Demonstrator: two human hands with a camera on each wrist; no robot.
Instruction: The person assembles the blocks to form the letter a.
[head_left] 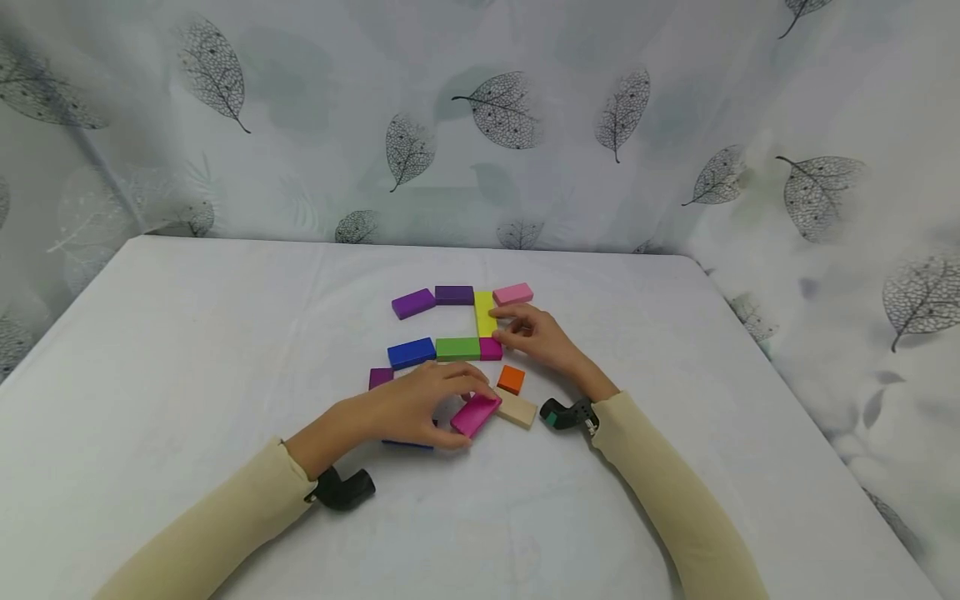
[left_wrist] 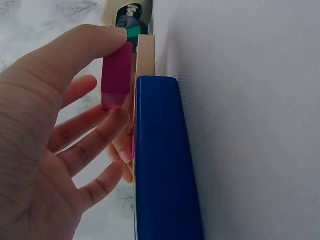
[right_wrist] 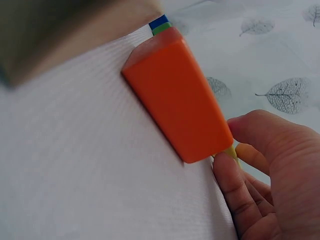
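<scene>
My left hand [head_left: 427, 400] pinches a magenta block [head_left: 476, 414] between thumb and fingers, tilted above the white table. In the left wrist view this magenta block [left_wrist: 116, 75] appears beside a blue block [left_wrist: 162, 155]. My right hand [head_left: 542, 339] is at the right side of a flat yellow block [head_left: 485, 312], its thumb and a fingertip by the edge. Below the yellow block lies a small magenta block [head_left: 491, 349], joining a green block [head_left: 457, 349] and a blue block [head_left: 411, 353]. In the right wrist view an orange block [right_wrist: 180, 100] partly hides the fingertips.
Two purple blocks, one lighter [head_left: 413, 304] and one darker [head_left: 454, 295], lie at the far side, with a pink block [head_left: 513, 293] to the right. A wooden-coloured block [head_left: 516, 408] is near the orange one. Another purple block [head_left: 380, 377] sits beside my left hand.
</scene>
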